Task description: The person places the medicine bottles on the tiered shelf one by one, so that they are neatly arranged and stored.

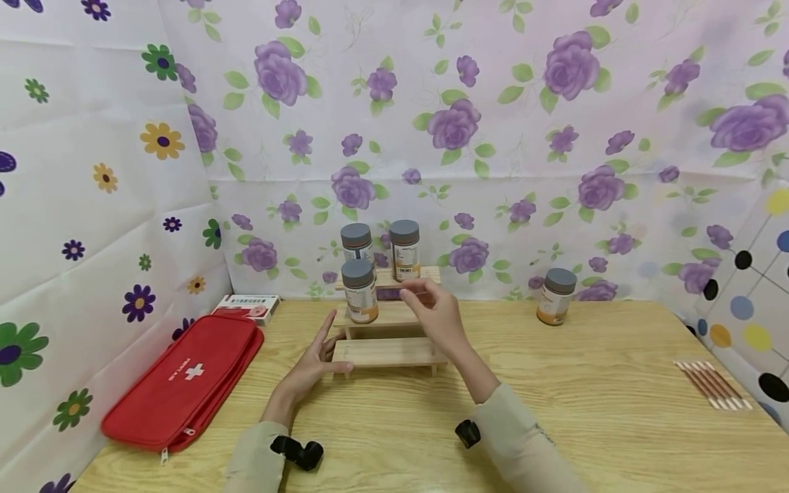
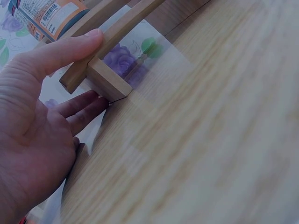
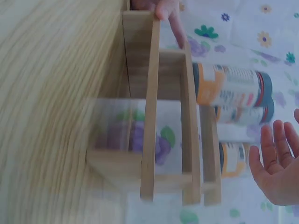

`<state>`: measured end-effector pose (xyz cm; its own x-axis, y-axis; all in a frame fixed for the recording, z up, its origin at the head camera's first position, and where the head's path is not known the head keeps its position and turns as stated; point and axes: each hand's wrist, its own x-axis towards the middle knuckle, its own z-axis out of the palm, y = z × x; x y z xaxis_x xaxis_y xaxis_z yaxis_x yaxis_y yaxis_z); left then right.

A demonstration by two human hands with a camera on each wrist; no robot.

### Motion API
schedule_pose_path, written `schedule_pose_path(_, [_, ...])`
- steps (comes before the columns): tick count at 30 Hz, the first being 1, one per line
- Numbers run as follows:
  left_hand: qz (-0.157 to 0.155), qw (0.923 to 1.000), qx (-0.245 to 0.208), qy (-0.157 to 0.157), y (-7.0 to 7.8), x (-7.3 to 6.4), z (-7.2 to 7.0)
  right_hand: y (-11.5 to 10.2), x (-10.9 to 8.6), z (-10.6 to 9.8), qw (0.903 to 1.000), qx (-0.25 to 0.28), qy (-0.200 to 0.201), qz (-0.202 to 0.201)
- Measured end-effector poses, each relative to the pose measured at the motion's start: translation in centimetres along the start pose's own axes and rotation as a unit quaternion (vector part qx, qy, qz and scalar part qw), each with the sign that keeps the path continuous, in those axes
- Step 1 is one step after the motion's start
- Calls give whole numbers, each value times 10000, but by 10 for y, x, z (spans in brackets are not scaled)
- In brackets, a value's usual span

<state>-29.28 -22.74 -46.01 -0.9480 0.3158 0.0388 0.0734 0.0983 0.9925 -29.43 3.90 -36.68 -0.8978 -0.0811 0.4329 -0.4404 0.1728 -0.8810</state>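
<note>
A three-step wooden display rack (image 1: 391, 352) stands on the table. My left hand (image 1: 310, 366) holds its left end, thumb on the edge of the lowest step and index finger stretched along the side. In the left wrist view, the left hand's (image 2: 42, 116) other fingers reach behind the rack's leg. One grey-lidded jar (image 1: 360, 291) stands at the left of the middle step. On the top step are a left jar (image 1: 356, 236) and a right jar (image 1: 405, 250). My right hand (image 1: 436, 311), fingers loosely bent and holding nothing, hovers over the rack's right part, near the top right jar.
Another grey-lidded jar (image 1: 556, 298) stands on the table at the back right. A red first-aid pouch (image 1: 185, 383) lies at the left, with a white medicine box (image 1: 249, 306) behind it. Several cotton swabs (image 1: 713, 385) lie far right. Flowered cloth (image 1: 394, 150) hangs behind.
</note>
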Motion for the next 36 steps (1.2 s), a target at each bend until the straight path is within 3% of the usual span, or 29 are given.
schedule_pose_path(24, [-44, 10000, 30, 12, 0, 0, 1, 22, 9, -76, 9909, -141, 1232, 520])
schedule_pose_path(31, [-38, 10000, 18, 19, 1, 0, 1, 27, 13, -100, 9822, -152, 1753, 664])
schedule_pose_path(36, [-31, 10000, -7, 6, 0, 0, 2, 29, 15, -118, 9728, -10, 2096, 982])
